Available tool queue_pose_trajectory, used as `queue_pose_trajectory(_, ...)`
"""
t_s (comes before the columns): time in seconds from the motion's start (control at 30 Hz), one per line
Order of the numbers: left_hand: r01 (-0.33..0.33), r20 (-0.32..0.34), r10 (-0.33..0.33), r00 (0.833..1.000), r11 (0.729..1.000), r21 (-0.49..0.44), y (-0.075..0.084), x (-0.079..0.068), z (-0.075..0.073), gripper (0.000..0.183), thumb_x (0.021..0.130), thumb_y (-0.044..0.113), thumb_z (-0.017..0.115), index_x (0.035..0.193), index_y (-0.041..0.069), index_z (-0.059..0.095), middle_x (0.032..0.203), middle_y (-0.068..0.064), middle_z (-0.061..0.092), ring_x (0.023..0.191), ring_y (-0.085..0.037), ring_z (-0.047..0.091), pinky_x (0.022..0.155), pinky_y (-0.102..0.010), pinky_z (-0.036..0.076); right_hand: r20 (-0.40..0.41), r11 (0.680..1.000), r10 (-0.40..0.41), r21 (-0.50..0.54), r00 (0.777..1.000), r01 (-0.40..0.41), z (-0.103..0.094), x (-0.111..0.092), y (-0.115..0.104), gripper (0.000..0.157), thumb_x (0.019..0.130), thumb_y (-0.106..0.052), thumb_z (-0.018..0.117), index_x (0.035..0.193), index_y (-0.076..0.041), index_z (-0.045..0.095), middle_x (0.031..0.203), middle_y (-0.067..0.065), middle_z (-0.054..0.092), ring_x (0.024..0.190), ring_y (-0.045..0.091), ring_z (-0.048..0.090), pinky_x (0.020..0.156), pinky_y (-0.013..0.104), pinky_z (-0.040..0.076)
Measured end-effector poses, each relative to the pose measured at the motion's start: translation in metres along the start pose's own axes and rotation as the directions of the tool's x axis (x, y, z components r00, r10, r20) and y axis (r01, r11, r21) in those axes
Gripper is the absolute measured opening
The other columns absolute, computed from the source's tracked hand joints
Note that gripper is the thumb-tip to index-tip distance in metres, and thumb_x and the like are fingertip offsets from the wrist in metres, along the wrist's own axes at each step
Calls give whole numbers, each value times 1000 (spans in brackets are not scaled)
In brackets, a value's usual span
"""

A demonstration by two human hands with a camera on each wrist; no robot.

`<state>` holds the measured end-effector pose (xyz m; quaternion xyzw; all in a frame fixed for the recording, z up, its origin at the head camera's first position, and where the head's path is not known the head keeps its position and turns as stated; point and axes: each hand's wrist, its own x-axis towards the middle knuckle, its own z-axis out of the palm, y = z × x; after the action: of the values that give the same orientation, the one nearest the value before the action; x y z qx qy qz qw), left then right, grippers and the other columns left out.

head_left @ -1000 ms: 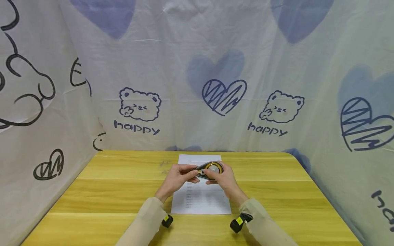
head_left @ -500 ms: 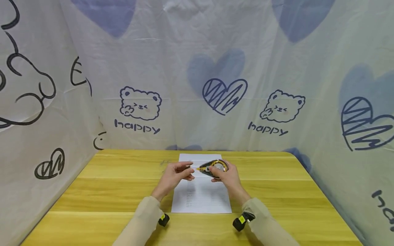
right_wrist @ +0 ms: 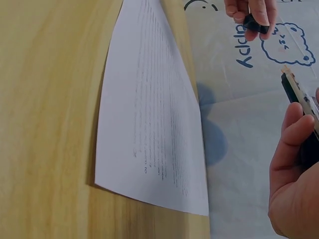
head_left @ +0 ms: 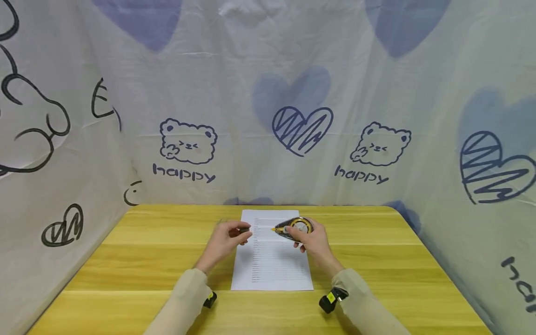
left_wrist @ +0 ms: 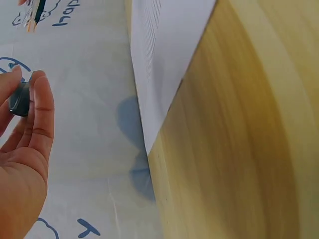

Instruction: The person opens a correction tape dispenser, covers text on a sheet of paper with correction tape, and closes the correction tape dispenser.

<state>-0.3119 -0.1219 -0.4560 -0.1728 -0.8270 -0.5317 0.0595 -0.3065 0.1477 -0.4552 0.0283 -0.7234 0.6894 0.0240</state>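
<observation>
Right hand (head_left: 316,243) grips a tape dispenser (head_left: 301,225); left hand (head_left: 223,239) pinches a small dark cap (left_wrist: 20,98).
The right hand holds the dispenser near its round end, thumb laid on top, the orange tip (head_left: 275,229) facing the left hand. The cap sits between left thumb and fingers (a gap separates it from the tip). The dispenser is held above a printed sheet (head_left: 284,272) lying on the wood-grain table (head_left: 146,260); a pale patterned cloth (head_left: 234,88) hangs behind.
</observation>
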Motion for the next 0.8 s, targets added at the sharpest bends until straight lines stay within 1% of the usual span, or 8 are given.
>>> queue_pose_trajectory(0.1, 0, -10, 1, 1000, 997, 83, 0, -3, -4, 21, 88, 18, 74, 107, 10, 74, 94, -3, 70, 69, -16, 68, 62, -24, 56, 11, 999, 23, -41, 1000, -22, 1, 0, 2, 44, 79, -29, 83, 111, -4, 65, 83, 10, 70, 54, 16, 59, 41, 25, 46)
queue_pose_trajectory(0.17, -25, 11, 23, 1000, 982, 187, 2, -4, -5, 21, 88, 16, 74, 106, 7, 75, 95, -4, 67, 67, -12, 65, 60, -21, 55, 13, 998, 31, -50, 999, -30, 1, 0, 3, 45, 78, -30, 84, 111, -5, 66, 85, 10, 69, 56, 18, 58, 42, 26, 46)
queue_pose_trajectory(0.27, -76, 65, 57, 996, 934, 349, 6, -4, -7, 19, 88, 14, 74, 104, 3, 76, 92, -5, 63, 68, -8, 59, 59, -19, 52, 4, 998, 38, -45, 999, -38, 0, 0, 4, 45, 78, -30, 84, 112, -6, 66, 86, 10, 68, 59, 20, 57, 43, 28, 47)
queue_pose_trajectory(0.33, -78, 82, 48, 995, 907, 413, 6, -2, -9, 21, 88, 13, 73, 106, 3, 75, 91, -4, 63, 69, -8, 56, 58, -19, 50, 1, 998, 34, -51, 999, -34, -1, 0, 3, 44, 79, -30, 83, 112, -5, 66, 86, 10, 67, 60, 21, 56, 44, 29, 48)
queue_pose_trajectory(0.4, -67, 80, 37, 996, 906, 419, 4, -1, -12, 21, 89, 12, 72, 108, 3, 73, 92, -3, 65, 71, -9, 56, 59, -20, 50, 2, 998, 32, -59, 999, -32, -2, 1, 2, 43, 80, -28, 83, 111, -5, 66, 85, 10, 67, 59, 20, 56, 44, 31, 50)
queue_pose_trajectory(0.57, -48, 74, 22, 997, 927, 373, -7, -3, -21, 11, 91, 10, 69, 101, 7, 69, 91, -2, 68, 69, -9, 59, 58, -21, 51, 19, 997, 37, -61, 999, -36, -4, 1, 5, 42, 80, -26, 82, 110, -2, 66, 85, 10, 68, 59, 20, 56, 45, 31, 51)
queue_pose_trajectory(0.7, -45, 114, -3, 994, 908, 418, -13, -5, -30, 11, 92, 10, 68, 100, 4, 72, 85, 0, 67, 64, -8, 56, 56, -21, 50, 19, 998, 39, -52, 999, -38, -5, 1, 6, 40, 79, -27, 83, 107, -3, 68, 84, 8, 68, 62, 23, 58, 48, 31, 53)
queue_pose_trajectory(0.8, -29, 144, -40, 989, 896, 442, -17, -7, -37, 13, 92, 9, 67, 100, 2, 74, 86, -2, 68, 61, -8, 57, 55, -22, 49, 17, 998, 42, -56, 999, -41, -5, 3, 6, 39, 79, -27, 84, 105, -3, 69, 82, 6, 68, 63, 24, 59, 50, 33, 54)
